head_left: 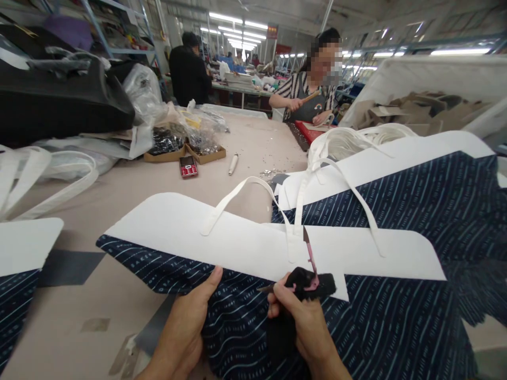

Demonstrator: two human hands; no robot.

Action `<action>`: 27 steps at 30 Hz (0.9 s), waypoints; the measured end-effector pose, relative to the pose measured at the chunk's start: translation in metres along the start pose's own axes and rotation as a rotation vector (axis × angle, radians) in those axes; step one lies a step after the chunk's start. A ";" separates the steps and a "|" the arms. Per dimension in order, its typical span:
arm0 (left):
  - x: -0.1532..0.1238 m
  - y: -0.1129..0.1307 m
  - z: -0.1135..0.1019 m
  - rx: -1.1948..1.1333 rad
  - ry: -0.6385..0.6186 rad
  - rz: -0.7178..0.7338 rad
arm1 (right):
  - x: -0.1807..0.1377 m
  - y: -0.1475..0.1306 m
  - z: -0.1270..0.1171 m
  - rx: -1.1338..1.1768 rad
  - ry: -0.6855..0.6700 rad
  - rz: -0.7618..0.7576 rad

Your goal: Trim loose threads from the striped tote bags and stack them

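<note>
My left hand (184,322) grips the lower part of a bag panel (222,224), its thumb on top and its fingers hidden beneath. The panel has a white upper band, navy printed fabric below and a white strap handle (247,182). In my right hand (299,311) is a pair of scissors (311,264) with pink handles wrapped in black. One dark blade points up over the white band; the other points left across the navy fabric. Another panel (380,248) with its own strap lies to the right, partly under the first.
More white-topped navy panels (396,174) are stacked at the right, with a bundle of straps (340,142). Ahead lie a red phone (188,167), a white marker (233,164) and small boxes (206,154). Across the table, a person (309,84) holds a wooden-handled tool over a red board.
</note>
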State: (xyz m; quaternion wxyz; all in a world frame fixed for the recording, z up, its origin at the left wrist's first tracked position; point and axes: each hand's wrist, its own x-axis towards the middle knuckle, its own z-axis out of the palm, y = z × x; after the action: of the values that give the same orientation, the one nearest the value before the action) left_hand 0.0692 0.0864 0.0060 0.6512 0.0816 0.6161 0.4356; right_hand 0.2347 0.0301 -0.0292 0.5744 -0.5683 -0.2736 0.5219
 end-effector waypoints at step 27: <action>-0.012 -0.024 -0.031 -0.112 0.009 -0.192 | -0.013 0.025 0.029 -0.493 0.144 -0.201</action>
State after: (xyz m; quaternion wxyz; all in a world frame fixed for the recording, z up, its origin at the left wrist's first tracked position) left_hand 0.0552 0.0505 -0.0082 0.6907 -0.0162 0.5986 0.4054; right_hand 0.1972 0.0239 -0.0426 0.4854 -0.6968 -0.4057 0.3381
